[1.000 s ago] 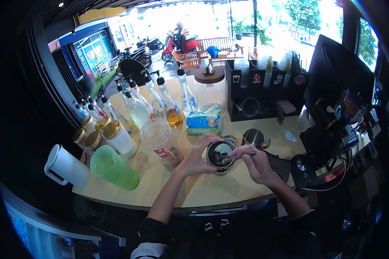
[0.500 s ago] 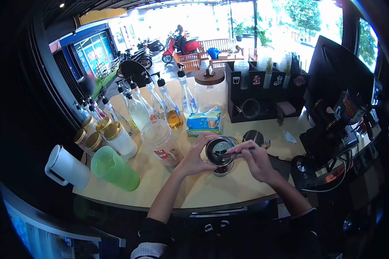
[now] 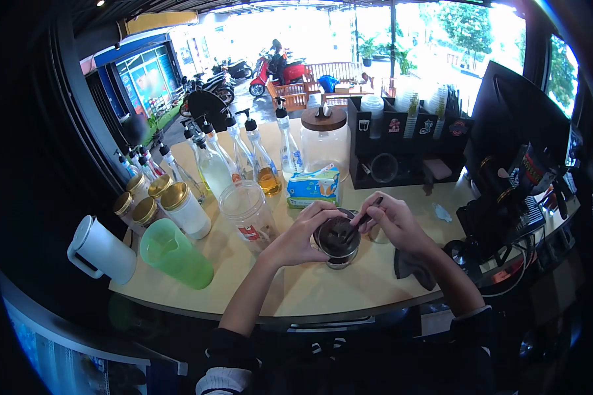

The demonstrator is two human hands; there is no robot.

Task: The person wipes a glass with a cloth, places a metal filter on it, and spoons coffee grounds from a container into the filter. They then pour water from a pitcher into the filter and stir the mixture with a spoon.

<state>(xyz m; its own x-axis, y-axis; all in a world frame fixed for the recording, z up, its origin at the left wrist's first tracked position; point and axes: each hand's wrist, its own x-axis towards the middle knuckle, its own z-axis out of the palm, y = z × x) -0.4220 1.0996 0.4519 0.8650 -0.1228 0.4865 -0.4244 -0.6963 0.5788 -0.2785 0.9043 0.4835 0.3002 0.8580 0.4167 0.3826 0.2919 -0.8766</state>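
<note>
My left hand (image 3: 303, 238) is curled round the side of a round metal-rimmed cup (image 3: 327, 250), thumb near the front and fingers over the far rim. Dark contents fill the cup's inside. Clear glass (image 3: 342, 264) shows just beneath it on the counter. With a pinch grip, my right hand (image 3: 396, 220) holds a dark-handled spoon (image 3: 355, 228), tilted down into the cup; its tip is lost against the dark contents. A clear wide-mouthed jar (image 3: 245, 209) stands left of the cup, and a blue-and-white packet (image 3: 313, 188) lies just behind.
A green pitcher (image 3: 177, 255) and a white jug (image 3: 103, 250) stand at the left. Gold-lidded jars (image 3: 186, 210) and several pump bottles (image 3: 265, 158) line the back left. A black cup rack (image 3: 405, 145) is behind. A dark cloth (image 3: 415, 268) lies near my right forearm.
My right hand has risen slightly and shifted right, and the spoon stands steeper. The cup's inside, pale and speckled before, now looks dark. The metal vessel on the right is now mostly hidden.
</note>
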